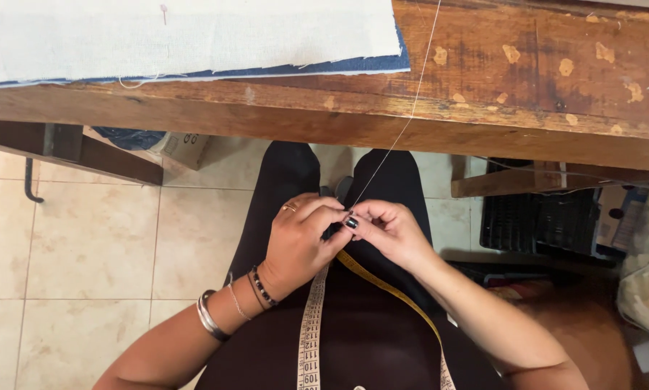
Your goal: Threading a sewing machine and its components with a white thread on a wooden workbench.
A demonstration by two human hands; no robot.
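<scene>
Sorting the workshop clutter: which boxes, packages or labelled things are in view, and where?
Cardboard box: on the floor under the wooden table, small, pale grey-brown.
Printed carton: far right beside a black crate, partly hidden, pale with dark marks.
No screens or signs.

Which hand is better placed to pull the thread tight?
Probably the right hand. Its fingertips pinch the white thread right where it comes down from the wooden table. The left hand is curled beside it, seemingly steadying something small.
</scene>
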